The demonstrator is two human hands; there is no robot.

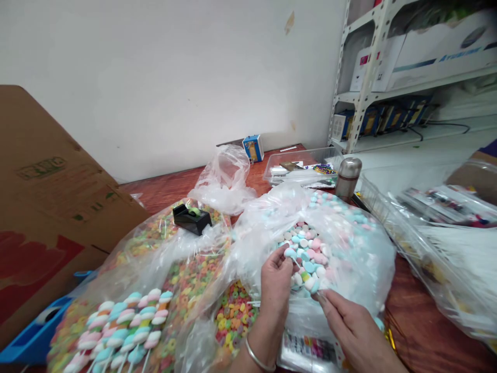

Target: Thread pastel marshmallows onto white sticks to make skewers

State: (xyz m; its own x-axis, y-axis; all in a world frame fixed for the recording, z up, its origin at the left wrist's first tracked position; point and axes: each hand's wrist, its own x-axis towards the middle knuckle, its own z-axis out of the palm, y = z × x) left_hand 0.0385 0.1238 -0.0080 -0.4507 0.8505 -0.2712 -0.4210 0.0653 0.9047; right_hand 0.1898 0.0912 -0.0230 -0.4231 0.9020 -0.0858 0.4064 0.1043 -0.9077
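Note:
A candy skewer (pixel 306 277) slants between my hands over an opened bag of marshmallows (pixel 361 259). Its lower part carries white and blue marshmallows and a yellow-green gummy ring. At the upper end of the stick, my left hand (pixel 276 274) pinches a blue-and-white marshmallow (pixel 290 253). My right hand (pixel 347 324) has its thumb and fingers closed at the skewer's lower end, beside a blue marshmallow. Loose pink, white and blue marshmallows (pixel 318 256) show in the bag's mouth. Left of my wrist are gummy rings (pixel 233 311) in a clear bag.
Several filled skewers (pixel 124 326) lie on the gummy bag, with a black tape dispenser (pixel 192 218) behind. A cardboard box (pixel 46 207) and blue tray (pixel 34 331) stand left. A metal flask (pixel 348 176), clear bins (pixel 427 280) and shelving (pixel 365 98) are right.

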